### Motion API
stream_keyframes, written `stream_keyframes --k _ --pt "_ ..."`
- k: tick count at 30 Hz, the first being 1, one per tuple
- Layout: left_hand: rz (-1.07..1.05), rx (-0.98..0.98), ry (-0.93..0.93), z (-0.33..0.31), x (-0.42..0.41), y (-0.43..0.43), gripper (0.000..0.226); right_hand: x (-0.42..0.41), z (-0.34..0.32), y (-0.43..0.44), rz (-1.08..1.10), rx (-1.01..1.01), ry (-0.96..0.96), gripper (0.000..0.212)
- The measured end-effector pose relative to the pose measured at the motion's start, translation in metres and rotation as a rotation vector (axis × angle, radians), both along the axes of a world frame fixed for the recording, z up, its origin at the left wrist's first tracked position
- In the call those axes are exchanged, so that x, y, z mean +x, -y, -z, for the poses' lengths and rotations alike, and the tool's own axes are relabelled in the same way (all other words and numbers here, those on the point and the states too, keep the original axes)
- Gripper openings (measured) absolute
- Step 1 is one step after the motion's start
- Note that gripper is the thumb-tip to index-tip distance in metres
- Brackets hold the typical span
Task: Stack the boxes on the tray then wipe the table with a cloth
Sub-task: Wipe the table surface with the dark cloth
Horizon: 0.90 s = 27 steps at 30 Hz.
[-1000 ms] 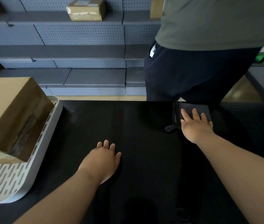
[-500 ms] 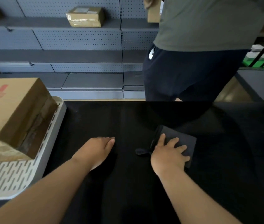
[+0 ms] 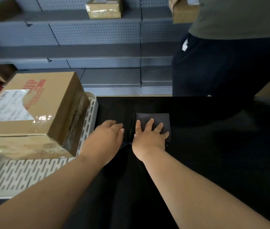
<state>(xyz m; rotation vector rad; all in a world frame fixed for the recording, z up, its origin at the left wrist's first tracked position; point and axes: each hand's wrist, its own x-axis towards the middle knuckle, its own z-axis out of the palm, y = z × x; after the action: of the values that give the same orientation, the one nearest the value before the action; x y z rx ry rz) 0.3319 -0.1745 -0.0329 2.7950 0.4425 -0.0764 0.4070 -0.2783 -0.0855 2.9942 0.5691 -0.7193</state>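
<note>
A large cardboard box (image 3: 36, 109) with red print and a shipping label lies on top of another box (image 3: 23, 148) in the white slotted tray (image 3: 23, 172) at the left. A folded dark grey cloth (image 3: 159, 119) lies flat on the black table (image 3: 213, 162), just right of the tray. My right hand (image 3: 149, 138) presses palm-down on the cloth with fingers spread. My left hand (image 3: 106, 138) rests flat on the table between the tray and the cloth, holding nothing.
A person in a grey shirt and dark trousers (image 3: 227, 66) stands at the table's far edge on the right, holding a cardboard box (image 3: 184, 12). Grey pegboard shelves (image 3: 98, 50) behind carry a small taped box (image 3: 104, 8).
My right hand has slid the cloth from the far right of the table leftward, close to the tray. My left hand has shifted left toward the tray. The view has turned left.
</note>
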Motion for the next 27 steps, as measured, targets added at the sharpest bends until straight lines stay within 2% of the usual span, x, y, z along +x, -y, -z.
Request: stream_keyframes --k 7,12,16,20,22,23,25,26,27 --pt "0.054 -0.098 0.112 -0.007 -0.011 -0.022 0.040 0.009 0.008 -0.055 -0.149 0.096 0.024 0.067" --pt "0.093 -0.061 0.122 -0.009 -0.015 -0.041 0.040 0.008 0.003 -0.061 -0.126 0.077 -0.020 0.057" --pt "0.094 -0.040 0.103 -0.006 -0.013 -0.045 0.041 -0.040 -0.002 -0.052 -0.086 0.087 0.001 0.058" --pt "0.102 -0.048 0.075 -0.002 -0.014 -0.039 0.041 -0.113 -0.007 -0.025 -0.151 0.068 -0.053 0.060" --pt "0.109 -0.061 0.055 0.001 -0.015 -0.037 0.042 -0.144 -0.005 0.003 -0.295 0.159 0.055 0.053" --pt "0.112 -0.063 0.045 0.003 -0.016 -0.036 0.042 -0.149 -0.009 0.018 -0.302 0.155 -0.018 0.051" --pt "0.116 -0.053 0.031 0.004 -0.019 -0.034 0.042 -0.125 -0.007 0.047 -0.317 0.063 -0.008 0.059" --pt "0.120 -0.044 0.025 0.004 -0.021 -0.033 0.043 -0.102 -0.002 0.061 -0.288 0.037 0.068 0.064" --pt "0.125 -0.035 0.021 0.004 -0.023 -0.033 0.043 -0.077 0.001 0.075 -0.161 0.002 0.089 0.062"
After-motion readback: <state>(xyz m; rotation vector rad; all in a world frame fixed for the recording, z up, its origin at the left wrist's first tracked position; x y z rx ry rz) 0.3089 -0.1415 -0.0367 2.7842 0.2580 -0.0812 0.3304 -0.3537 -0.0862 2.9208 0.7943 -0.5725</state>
